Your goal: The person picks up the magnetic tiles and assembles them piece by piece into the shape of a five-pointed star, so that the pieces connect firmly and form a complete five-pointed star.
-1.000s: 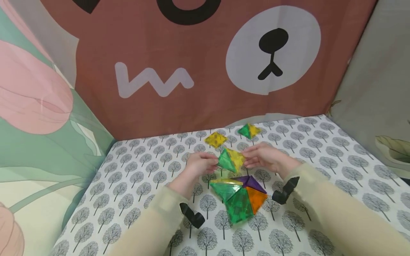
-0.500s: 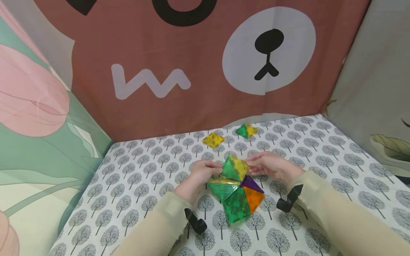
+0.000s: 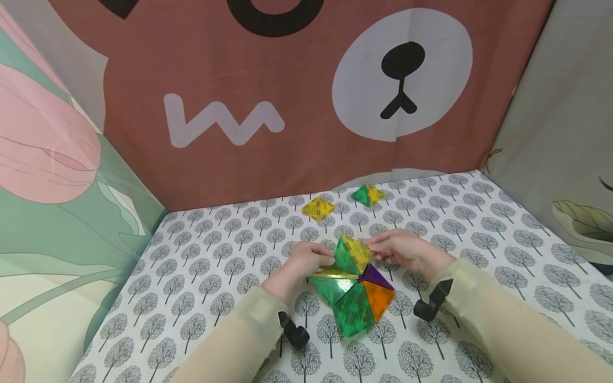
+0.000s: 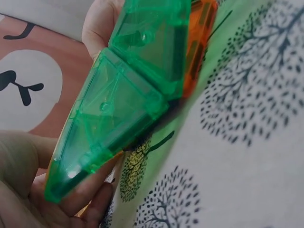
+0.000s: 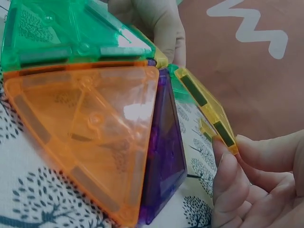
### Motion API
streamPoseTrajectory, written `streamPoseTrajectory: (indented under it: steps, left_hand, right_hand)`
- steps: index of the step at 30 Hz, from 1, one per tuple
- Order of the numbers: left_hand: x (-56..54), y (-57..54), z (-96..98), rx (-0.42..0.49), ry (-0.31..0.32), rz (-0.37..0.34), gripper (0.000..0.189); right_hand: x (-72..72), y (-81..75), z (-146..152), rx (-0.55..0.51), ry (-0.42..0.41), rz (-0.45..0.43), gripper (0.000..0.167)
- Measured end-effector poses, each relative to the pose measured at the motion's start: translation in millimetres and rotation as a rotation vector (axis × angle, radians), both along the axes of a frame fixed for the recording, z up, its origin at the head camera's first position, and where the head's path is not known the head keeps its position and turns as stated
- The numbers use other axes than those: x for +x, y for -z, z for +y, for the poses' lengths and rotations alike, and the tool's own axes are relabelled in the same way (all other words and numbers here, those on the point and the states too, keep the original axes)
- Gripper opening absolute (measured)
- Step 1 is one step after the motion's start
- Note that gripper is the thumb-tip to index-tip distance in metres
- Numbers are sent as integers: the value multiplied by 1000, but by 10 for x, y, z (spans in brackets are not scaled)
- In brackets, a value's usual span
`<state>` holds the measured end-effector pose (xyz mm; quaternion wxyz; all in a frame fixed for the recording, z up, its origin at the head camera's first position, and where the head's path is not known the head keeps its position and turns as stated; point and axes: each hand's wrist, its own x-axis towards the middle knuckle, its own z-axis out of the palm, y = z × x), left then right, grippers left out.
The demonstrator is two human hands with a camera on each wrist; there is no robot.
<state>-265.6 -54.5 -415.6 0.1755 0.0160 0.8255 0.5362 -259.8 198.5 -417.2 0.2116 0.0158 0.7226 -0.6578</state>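
My left hand point(image 3: 305, 259) and right hand point(image 3: 402, 249) hold a joined green and yellow magnetic tile piece point(image 3: 355, 252) between them. Left fingertips are at its green side; in the right wrist view the right thumb and fingers pinch the lower edge of its yellow tile point(image 5: 206, 107). The piece sits at the far edge of a larger magnetic tile structure made of green tiles point(image 4: 102, 104), an orange tile point(image 5: 90, 123), a purple tile point(image 5: 166, 161) and a thin-looking yellow edge. In the right wrist view the held piece meets the structure near its peak.
Behind the hands lie a flat yellow diamond-shaped tile piece point(image 3: 319, 209) and a small green and yellow tile pyramid point(image 3: 368, 196). The tree-print tablecloth point(image 3: 215, 268) reaches a bear-print cloth wall point(image 3: 306, 165) at the back. Cloth walls also stand at both sides.
Both hands have brought the green and yellow tile piece down and nearer, from behind the structure to its far edge. The two pieces at the back have stayed put.
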Motion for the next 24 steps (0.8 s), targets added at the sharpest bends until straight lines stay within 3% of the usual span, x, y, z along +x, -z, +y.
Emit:
streamPoseTrajectory:
  steps: [7,19,24]
  left_hand:
    - [-16,-15,-21,-86,71,51,8]
    - [-5,-21,-32,-63,59,23,11]
    - [10,-20,-54,-39,60,16,12]
  right_hand:
    - [12,-2,-48,1,-13,-12,24]
    - [17,35,-120,214,-41,101,23]
    - [52,7,-113,234,-58,114,26]
